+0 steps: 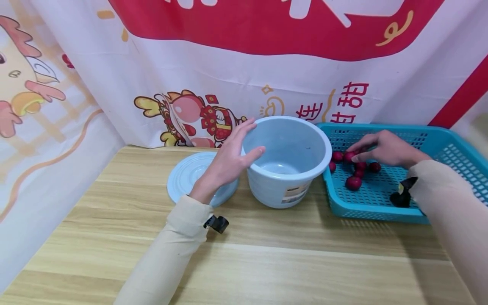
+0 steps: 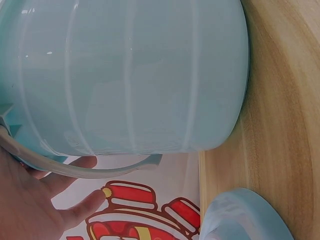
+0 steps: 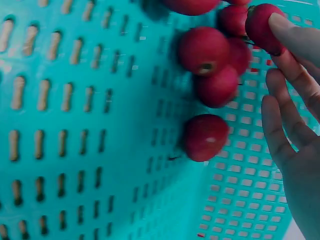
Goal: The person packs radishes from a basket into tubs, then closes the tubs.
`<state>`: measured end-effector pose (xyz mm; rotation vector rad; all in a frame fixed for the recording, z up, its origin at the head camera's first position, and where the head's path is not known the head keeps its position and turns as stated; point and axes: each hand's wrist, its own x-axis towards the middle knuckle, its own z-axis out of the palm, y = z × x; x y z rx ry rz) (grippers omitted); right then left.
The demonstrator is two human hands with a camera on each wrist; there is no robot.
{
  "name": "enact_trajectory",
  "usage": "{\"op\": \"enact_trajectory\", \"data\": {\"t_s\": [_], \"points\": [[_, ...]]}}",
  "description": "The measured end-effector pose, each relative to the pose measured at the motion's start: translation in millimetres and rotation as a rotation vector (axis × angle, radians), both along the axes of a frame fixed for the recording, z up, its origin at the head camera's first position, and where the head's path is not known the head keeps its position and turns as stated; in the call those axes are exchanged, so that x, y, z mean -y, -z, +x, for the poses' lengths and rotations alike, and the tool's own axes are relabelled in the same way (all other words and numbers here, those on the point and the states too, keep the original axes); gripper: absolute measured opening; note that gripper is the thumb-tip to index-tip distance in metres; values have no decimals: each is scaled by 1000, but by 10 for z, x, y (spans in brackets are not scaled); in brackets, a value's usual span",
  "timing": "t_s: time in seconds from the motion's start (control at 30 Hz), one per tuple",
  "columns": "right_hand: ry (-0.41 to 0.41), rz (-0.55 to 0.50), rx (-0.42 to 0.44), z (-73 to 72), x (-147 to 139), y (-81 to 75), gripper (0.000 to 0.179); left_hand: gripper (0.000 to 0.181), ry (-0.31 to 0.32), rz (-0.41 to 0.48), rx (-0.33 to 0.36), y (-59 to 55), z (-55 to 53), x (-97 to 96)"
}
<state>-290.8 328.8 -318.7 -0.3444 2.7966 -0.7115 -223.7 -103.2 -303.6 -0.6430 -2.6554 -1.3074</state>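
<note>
A light blue bucket (image 1: 274, 186) stands upright on the table, its inside showing bare walls and bottom. My left hand (image 1: 234, 154) is at its left rim, fingers and thumb extended, beside the curved handle (image 2: 80, 171) seen in the left wrist view. Over the teal basket (image 1: 377, 214), my right hand (image 1: 389, 148) pinches a small red radish (image 3: 263, 29) between thumb and fingers. Several more radishes (image 1: 353, 183) lie on the left part of the basket's floor, close around the fingertips.
A round blue lid (image 1: 181, 176) lies on the wooden table (image 1: 251, 267) left of the bucket, partly behind the left forearm. The basket stands close to the bucket's right side. A printed curtain (image 1: 213, 80) hangs behind them, along the table's back edge.
</note>
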Motion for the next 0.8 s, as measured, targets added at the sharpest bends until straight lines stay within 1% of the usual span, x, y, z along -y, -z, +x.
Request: {"op": "enact_trajectory", "data": {"t_s": [0.17, 0.3, 0.5, 0.7, 0.8], "points": [[25, -66, -13, 77, 7, -80, 48, 78, 7, 1, -1, 6, -2, -18], [37, -95, -26, 97, 27, -116, 52, 77, 7, 1, -2, 7, -1, -19], [60, -153, -85, 111, 131, -206, 54, 76, -2, -2, -1, 8, 11, -2], [75, -206, -142, 140, 274, -357, 57, 76, -6, 1, 10, 11, 12, 0], [80, -228, -190, 150, 344, -434, 58, 77, -5, 1, 7, 7, 10, -6]]}}
